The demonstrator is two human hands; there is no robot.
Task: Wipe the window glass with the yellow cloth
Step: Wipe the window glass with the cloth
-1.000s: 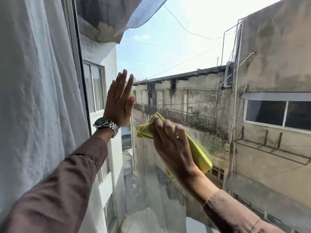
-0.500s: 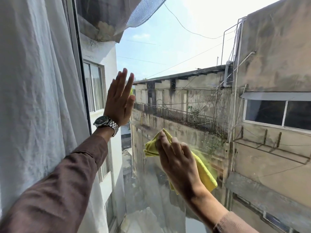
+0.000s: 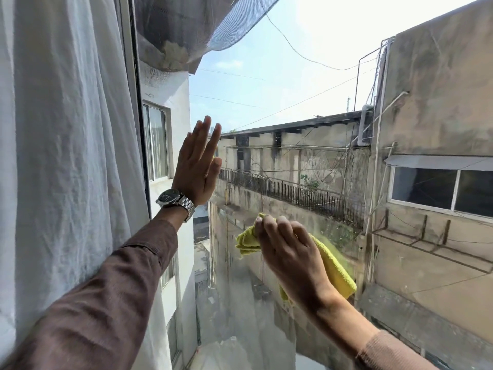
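Note:
The window glass (image 3: 293, 102) fills the view ahead, with sky and old buildings behind it. My right hand (image 3: 290, 255) presses the folded yellow cloth (image 3: 336, 271) flat against the lower middle of the pane; the cloth sticks out to the left of my fingers and below right of my palm. My left hand (image 3: 198, 166), wearing a metal wristwatch (image 3: 174, 200), rests flat on the glass higher up and to the left, fingers straight and together, holding nothing. Both arms wear brown sleeves.
A white curtain (image 3: 66, 156) hangs along the left, beside the dark window frame (image 3: 136, 102). Smears and haze show on the lower part of the pane (image 3: 234, 303). A grey net (image 3: 234, 22) hangs outside at the top.
My right hand has slid the yellow cloth downward and slightly right on the glass. My left hand has stayed pressed at the same spot.

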